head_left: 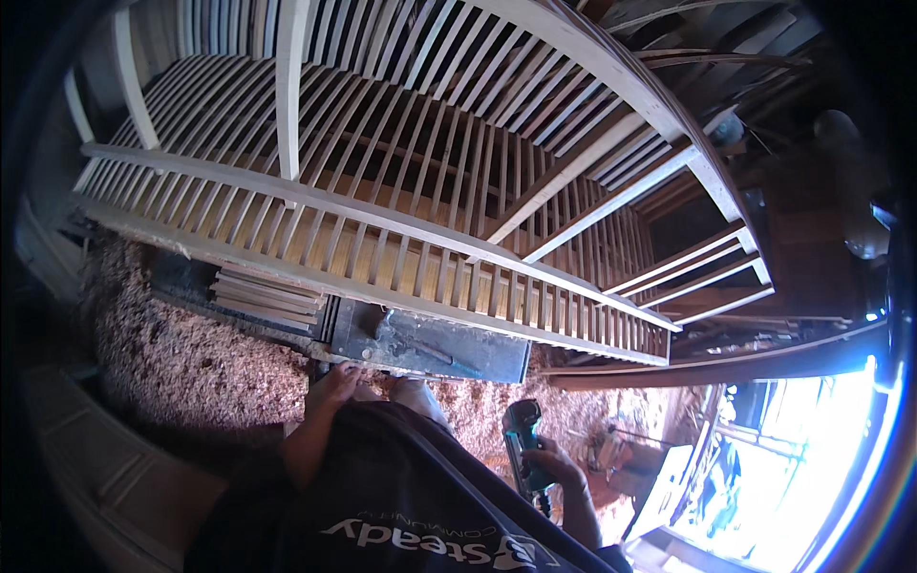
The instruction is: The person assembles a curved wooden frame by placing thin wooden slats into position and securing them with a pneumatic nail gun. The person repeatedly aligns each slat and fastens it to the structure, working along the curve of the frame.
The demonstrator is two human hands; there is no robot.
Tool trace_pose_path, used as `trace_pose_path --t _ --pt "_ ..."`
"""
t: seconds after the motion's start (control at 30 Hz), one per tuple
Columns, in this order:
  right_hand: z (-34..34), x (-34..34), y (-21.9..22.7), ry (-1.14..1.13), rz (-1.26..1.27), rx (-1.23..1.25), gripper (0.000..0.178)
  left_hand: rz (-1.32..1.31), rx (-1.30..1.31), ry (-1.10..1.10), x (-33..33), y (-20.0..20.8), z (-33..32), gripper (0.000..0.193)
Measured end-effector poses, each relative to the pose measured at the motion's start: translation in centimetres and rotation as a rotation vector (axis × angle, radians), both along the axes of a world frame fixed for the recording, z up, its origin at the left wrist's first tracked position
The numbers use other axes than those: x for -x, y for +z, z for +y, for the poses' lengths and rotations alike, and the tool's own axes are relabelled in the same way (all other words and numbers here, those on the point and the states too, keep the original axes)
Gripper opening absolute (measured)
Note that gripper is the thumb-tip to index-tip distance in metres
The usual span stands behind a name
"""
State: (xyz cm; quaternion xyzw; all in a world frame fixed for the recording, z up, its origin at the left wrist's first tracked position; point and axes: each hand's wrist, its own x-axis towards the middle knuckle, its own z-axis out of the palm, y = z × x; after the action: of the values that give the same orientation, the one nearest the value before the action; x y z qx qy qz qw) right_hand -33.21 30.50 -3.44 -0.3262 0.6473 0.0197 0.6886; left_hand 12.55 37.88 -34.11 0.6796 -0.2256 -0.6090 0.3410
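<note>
1. Head view, my right hand [562,466]: my fingers are wrapped around a teal-and-black power tool [519,441], so this grip is closed and loaded. I hold the tool out to the right of my body, its thick end pointing away from me, clear of the bench and over the shavings.

2. Head view, my left hand [341,378]: it is at the near edge of a dark-topped bench [501,357], just in front of my dark shirt [411,468]. The fingers are small and shadowed here, so I cannot tell whether they clasp the edge or merely rest there.

3. Head view, on the bench: a slim, dark tool [437,354] lies on the top, to the right of my left hand. Farther left sits a stack of wooden strips [267,300], laid flat on one another.

4. Head view, beyond the bench: a large slatted wooden frame [382,218] stretches across, with close rows of narrow slats between long rails.

5. Head view, around me: reddish wood shavings [191,368] cover the floor, and a bright opening [793,449] glares at the right.
</note>
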Motion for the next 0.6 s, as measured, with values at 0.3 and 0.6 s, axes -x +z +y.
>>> trace_pose_path --t 0.3,0.6 --pt "-0.6 -20.5 10.0 0.112 0.109 0.148 0.036 0.069 0.049 0.105 -11.7 -0.6 4.4 0.019" --pt "4.4 -25.4 3.4 0.101 0.482 0.293 0.066 -0.270 -0.050 -0.151 -20.1 0.0 6.2 0.028"
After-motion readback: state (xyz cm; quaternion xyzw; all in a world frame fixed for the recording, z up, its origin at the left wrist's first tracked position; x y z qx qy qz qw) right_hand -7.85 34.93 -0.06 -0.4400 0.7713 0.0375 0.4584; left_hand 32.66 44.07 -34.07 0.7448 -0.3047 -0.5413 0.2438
